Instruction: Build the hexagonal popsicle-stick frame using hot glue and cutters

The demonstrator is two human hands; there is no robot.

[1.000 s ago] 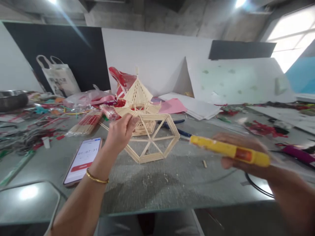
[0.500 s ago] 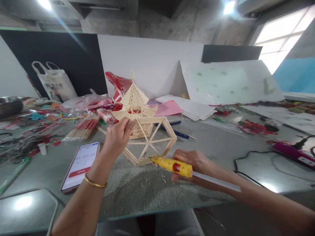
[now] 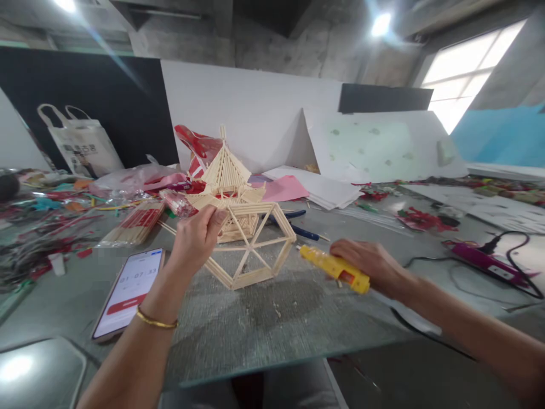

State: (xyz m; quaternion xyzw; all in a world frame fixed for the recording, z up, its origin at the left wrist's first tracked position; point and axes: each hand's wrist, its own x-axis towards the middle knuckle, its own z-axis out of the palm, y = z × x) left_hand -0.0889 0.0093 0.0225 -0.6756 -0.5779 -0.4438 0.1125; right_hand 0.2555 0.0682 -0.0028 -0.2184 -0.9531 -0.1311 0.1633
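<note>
Closed on the upper left of a hexagonal wooden-stick frame, my left hand keeps it tilted up above the table. Thin spokes cross at the frame's middle. My right hand grips a yellow hot glue gun, whose nozzle points left, a little apart from the frame's right corner. A clear glue stick trails from the gun's back, partly under my right forearm. Just behind the frame stands a stick-built pavilion model with a pointed roof, its lower part partly hidden.
A phone showing a running timer lies left of my left forearm. Bundled sticks in a pack rest beyond it. Dark blue-handled pliers lie behind the frame. A purple power strip with black cables sits at right.
My right hand has drawn the glue gun away from the frame's lower edge, to the right. My left hand still holds the frame. The view has turned slightly right.
</note>
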